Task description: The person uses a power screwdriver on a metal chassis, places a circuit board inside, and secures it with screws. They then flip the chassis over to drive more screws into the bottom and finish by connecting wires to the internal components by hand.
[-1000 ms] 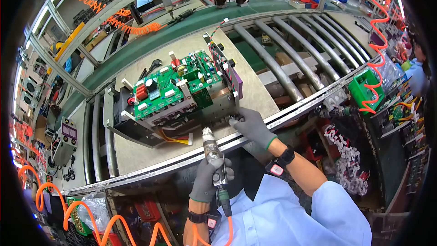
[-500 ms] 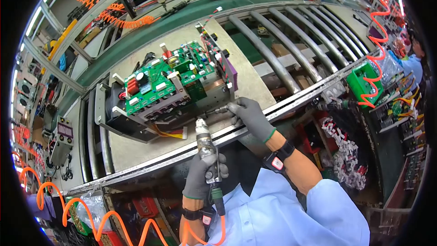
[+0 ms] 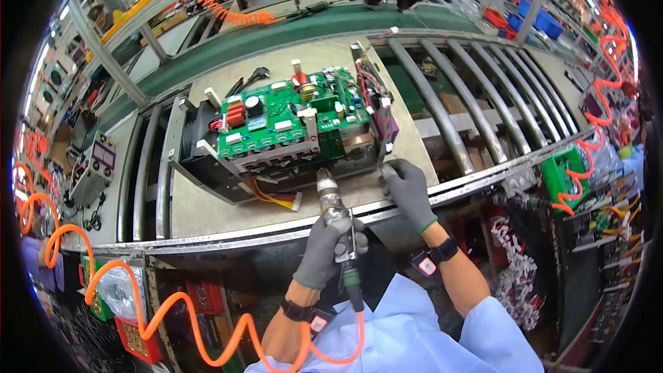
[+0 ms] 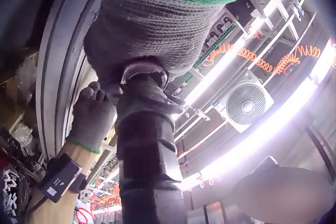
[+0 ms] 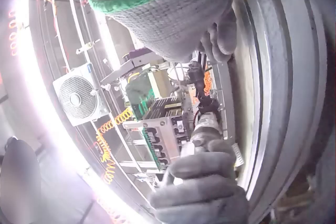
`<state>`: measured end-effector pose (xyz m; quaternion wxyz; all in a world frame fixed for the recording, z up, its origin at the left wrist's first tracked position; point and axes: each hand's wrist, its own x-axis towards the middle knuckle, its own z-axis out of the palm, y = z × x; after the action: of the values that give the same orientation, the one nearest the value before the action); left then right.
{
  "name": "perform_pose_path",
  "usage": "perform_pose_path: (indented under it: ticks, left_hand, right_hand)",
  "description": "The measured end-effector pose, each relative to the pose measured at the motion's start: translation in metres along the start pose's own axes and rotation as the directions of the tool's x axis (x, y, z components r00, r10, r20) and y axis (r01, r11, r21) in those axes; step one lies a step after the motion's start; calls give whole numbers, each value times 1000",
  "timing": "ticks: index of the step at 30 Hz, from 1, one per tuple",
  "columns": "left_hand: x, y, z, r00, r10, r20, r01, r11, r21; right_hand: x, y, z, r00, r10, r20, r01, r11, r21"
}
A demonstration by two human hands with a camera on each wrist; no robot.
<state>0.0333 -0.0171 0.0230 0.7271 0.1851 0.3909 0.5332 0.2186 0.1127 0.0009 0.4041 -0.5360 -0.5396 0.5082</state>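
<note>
My gloved left hand [image 3: 319, 252] grips a right-angle air driver [image 3: 333, 208], its worn metal head pointing at the lower front of an open electronic unit. A dark jointed shaft [image 5: 197, 77] extends sideways from that head in the right wrist view. Curled fingers of my gloved right hand [image 3: 410, 197] hold the shaft's far end, by the unit's lower right corner. The green circuit board [image 3: 273, 121] tops the metal chassis [image 3: 356, 159], with a purple heat-sink-like part at the right. Yellow wires with a white connector [image 3: 297, 201] hang from its front.
The unit sits on a pale board [image 3: 207, 214] over a roller conveyor [image 3: 442, 107]. A metal rail [image 3: 228, 240] runs along the front edge. An orange coiled hose [image 3: 186, 318] trails from the driver at lower left. A green bin [image 3: 556, 173] stands at right.
The head view has shifted, moving the unit rightward in the picture. Both hands stay low at the unit's front with the driver, and the driver head now overlaps the chassis's lower edge.
</note>
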Motion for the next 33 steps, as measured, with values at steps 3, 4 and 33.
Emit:
perform_pose_path:
  ticks: [3,4,33]
  left_hand:
    - [27,-4,14,996,85,-16,-86,995,-51]
    - [38,-7,15,996,83,-27,-85,995,-54]
    - [84,52,26,986,-66,-156,66,998,-3]
  right_hand:
    - [4,7,-1,955,-238,-178,214,966,-145]
    - [7,7,-3,956,-239,-172,211,963,-168]
    - [35,2,12,950,-304,76,313,929,-198]
